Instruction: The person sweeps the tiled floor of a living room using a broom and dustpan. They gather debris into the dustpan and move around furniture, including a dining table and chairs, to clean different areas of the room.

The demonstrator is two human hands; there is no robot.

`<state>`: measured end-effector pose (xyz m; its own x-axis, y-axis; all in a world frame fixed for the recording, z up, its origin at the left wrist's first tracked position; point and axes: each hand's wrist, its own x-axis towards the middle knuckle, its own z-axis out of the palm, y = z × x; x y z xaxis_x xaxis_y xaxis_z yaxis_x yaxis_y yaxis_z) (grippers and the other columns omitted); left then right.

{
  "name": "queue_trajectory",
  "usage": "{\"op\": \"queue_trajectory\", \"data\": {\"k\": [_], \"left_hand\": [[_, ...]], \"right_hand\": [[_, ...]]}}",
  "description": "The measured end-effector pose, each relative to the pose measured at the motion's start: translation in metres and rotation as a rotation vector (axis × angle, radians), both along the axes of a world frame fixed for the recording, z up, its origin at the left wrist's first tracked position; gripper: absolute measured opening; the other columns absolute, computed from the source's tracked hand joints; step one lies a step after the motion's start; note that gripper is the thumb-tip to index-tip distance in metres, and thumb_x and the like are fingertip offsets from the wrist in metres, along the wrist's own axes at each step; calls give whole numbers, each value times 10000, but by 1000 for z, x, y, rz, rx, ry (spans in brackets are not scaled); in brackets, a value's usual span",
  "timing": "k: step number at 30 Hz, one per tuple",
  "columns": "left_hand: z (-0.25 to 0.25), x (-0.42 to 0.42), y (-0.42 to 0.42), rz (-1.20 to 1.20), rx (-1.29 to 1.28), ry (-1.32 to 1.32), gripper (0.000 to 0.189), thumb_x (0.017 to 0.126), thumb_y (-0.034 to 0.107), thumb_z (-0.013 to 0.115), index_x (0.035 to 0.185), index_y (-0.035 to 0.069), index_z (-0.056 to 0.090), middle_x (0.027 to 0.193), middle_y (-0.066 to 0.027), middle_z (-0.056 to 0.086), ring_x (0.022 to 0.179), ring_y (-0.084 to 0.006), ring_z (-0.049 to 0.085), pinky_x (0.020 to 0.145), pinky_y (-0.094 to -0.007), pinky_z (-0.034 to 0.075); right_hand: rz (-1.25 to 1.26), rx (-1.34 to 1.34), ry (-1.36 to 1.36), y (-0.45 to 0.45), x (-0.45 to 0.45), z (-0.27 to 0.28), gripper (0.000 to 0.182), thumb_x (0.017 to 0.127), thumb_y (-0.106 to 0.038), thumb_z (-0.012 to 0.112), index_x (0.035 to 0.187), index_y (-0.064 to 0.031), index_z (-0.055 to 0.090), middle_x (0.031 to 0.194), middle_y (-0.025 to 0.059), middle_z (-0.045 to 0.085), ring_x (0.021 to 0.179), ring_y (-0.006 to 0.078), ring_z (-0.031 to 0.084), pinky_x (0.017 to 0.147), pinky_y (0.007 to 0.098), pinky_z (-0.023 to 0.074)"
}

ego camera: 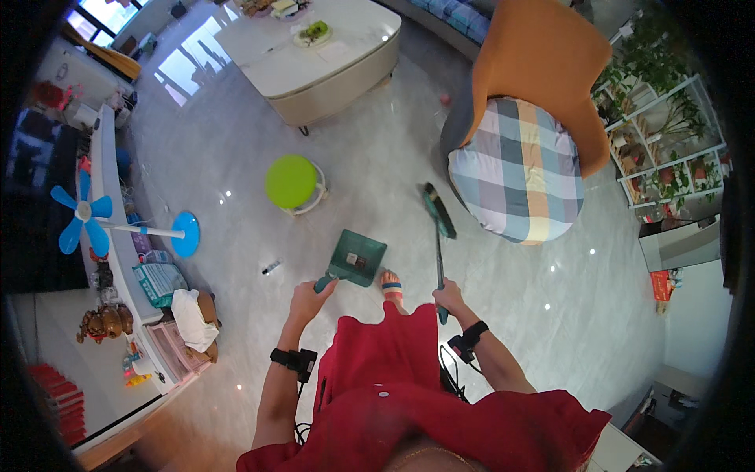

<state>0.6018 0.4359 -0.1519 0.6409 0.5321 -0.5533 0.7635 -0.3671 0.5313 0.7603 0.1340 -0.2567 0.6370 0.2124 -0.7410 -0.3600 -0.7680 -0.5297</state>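
My left hand (310,300) grips the short handle of a green plastic dustpan (354,262), whose pan bears a printed label. Around the handle of a green hand broom (439,253) my right hand (450,297) is closed. The broom's bristle head points away from me, close to the chair's cushion. Between the two tools a sandal-clad foot (391,284) shows below my red clothing. To the left of the dustpan a small tube-like object (272,267) lies on the grey tiled floor (253,307); what it is I cannot tell.
A green-topped stool (291,182) stands ahead. Beyond it is a white coffee table (318,65). An orange chair (542,53) with a checked cushion (519,177) stands at right, near a plant rack (672,141). A blue fan (186,234) and a TV cabinet (121,248) line the left.
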Motion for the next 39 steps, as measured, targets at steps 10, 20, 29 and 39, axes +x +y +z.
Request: {"op": "queue_trajectory", "data": {"k": [10,20,29,39], "left_hand": [[16,59,5,-25,66,81,574,747,520,553,672,-48,595,620,-235,558,627,-382,571,554,-417,435],[22,86,19,111,18,118,459,732,417,624,647,-33,584,524,-180,511,457,-299,483,482,-354,405],[12,93,40,111,62,168,474,730,435,617,632,-27,576,483,-166,483,430,-292,483,443,-355,383],[12,100,44,151,75,99,483,725,447,616,609,-20,574,479,-166,481,435,-300,485,443,-354,386]], "right_hand": [[-86,197,129,-4,116,97,473,722,-55,532,1188,-32,461,556,51,504,409,127,491,357,276,416],[225,2,-579,151,316,-83,402,684,-151,527,1049,16,516,813,218,592,728,324,602,681,394,466],[475,-69,-766,152,297,-142,443,669,-134,568,1070,26,468,855,244,580,813,385,564,725,429,446],[134,33,41,80,255,62,503,731,-108,506,1226,-52,440,556,111,517,391,170,511,405,299,438]]}}
